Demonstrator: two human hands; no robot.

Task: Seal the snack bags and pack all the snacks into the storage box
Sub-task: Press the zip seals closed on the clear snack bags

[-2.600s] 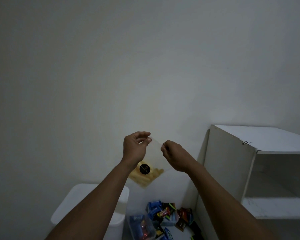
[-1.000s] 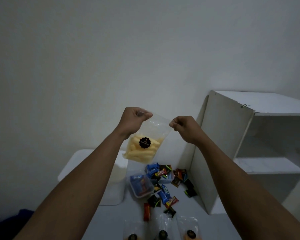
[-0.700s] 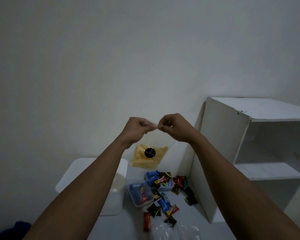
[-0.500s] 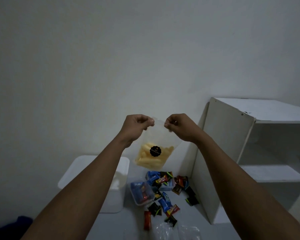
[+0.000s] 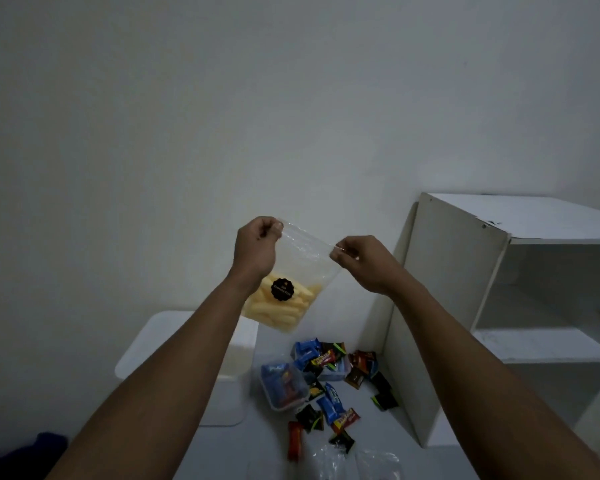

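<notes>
I hold a clear zip snack bag [image 5: 293, 282] of yellow sticks with a round black label up in the air. My left hand [image 5: 257, 249] pinches its top left corner and my right hand [image 5: 359, 259] pinches the top right corner, so the top edge is stretched between them. Below, the white storage box [image 5: 187, 362] with its lid on stands on the table at the left. Loose wrapped candies [image 5: 329, 386] lie scattered beside it, some in a small clear tub [image 5: 283, 384].
A white open shelf unit [image 5: 482, 306] stands on the right against the wall. More clear bags [image 5: 357, 462] lie at the near table edge. A dark blue thing [image 5: 49, 445] shows at the bottom left.
My hands came together at the bag's top, then moved apart along its edge to the corners. The bag hangs tilted now, its left corner higher.
</notes>
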